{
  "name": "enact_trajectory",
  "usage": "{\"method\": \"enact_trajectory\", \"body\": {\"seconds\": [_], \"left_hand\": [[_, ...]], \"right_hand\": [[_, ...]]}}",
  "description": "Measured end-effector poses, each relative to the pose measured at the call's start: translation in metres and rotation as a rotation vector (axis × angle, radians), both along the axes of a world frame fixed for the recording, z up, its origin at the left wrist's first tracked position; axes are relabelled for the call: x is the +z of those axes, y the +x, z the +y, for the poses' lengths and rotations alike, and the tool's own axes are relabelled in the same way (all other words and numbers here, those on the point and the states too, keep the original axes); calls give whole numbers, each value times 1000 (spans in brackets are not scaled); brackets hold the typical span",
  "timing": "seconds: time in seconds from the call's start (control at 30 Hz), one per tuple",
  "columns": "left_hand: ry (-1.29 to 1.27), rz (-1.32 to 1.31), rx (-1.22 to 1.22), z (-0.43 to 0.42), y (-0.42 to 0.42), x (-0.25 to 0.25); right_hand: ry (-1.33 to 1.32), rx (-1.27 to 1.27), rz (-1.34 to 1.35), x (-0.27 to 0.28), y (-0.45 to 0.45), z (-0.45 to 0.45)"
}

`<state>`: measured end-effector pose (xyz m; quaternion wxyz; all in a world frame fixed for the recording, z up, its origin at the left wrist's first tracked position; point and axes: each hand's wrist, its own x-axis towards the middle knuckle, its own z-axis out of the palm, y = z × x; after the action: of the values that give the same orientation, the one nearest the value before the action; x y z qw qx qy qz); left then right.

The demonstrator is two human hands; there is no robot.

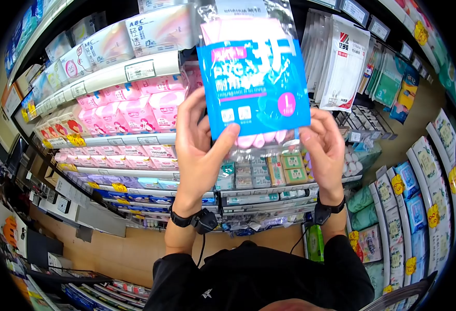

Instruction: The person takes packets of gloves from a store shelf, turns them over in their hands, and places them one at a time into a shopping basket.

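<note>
A clear plastic package of pink household gloves with a blue label [254,83] is held up in front of the shelves. My left hand [199,140] grips its lower left side, thumb on the front and fingers behind. At the lower right corner, my right hand [323,145] pinches the package edge between thumb and fingers. Pink glove fingertips show through the clear bottom. Both wrists wear black straps with small devices. Just right of the package, a white packet with red print [344,62] hangs on the rack.
Pink packs [168,109] fill the left shelves, below white ABC packs [158,31]. Small boxes [292,168] stand on the shelf beneath the package. Tissue and wipe packs [406,179] line the curved right shelves. Wooden floor [114,251] shows at lower left.
</note>
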<state>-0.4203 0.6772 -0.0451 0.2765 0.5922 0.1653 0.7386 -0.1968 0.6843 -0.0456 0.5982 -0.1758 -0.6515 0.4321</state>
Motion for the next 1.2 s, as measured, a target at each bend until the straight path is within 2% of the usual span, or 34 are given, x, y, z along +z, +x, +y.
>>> {"method": "enact_trajectory", "body": {"seconds": [0.07, 0.17, 0.43, 0.6, 0.9, 1.2], "left_hand": [[-45, 10, -88, -4, -4, -17], [-150, 38, -171, -13, -8, -52], [-415, 92, -330, -40, 1, -131], [-534, -134, -429, -45, 4, -173], [-621, -128, -339, -69, 24, -178], [-647, -128, -275, -91, 46, -180]], "right_hand": [[56, -11, -45, -21, 7, -1], [-80, -17, -127, -47, 13, -14], [-299, -7, -10, -124, 22, -36], [-368, 0, 27, -153, 28, -51], [-416, -25, 65, -182, 36, -74], [-412, -33, 82, -184, 56, -93]]}}
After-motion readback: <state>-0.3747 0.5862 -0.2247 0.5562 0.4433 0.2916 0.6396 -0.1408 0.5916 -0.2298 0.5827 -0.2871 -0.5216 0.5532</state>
